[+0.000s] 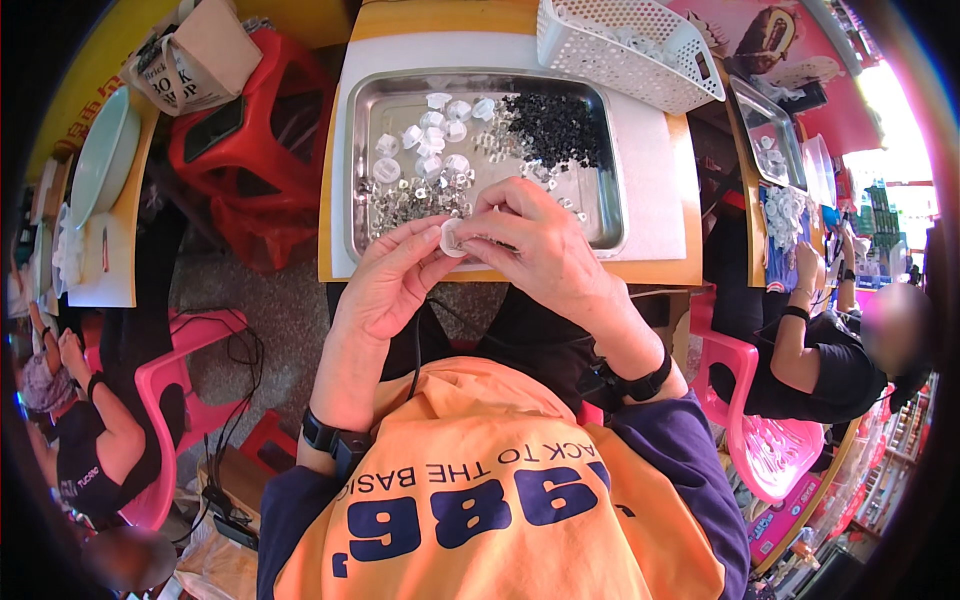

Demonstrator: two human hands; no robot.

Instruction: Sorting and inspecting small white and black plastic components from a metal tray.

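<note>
A small round white plastic piece (453,239) is pinched between the thumb and fingers of my left hand (382,285), just above the near edge of a metal tray (614,215). My right hand (543,238) meets it from the right, thumb and fingertips closed together at the piece. Whatever those fingertips grip is too small to make out. Inside the tray, several white plastic pieces (431,142) lie at the middle left. Small shiny metal-looking parts (405,205) are scattered nearer to me, and a heap of tiny black parts (552,130) fills the far right.
Behind the tray's right corner stands a white perforated basket (630,60) holding clear pieces. Red stools (235,150) with a cloth bag (200,60) are at far left. Co-workers sit on pink chairs (745,400) on both sides, each by another table. Cables (240,370) hang at left.
</note>
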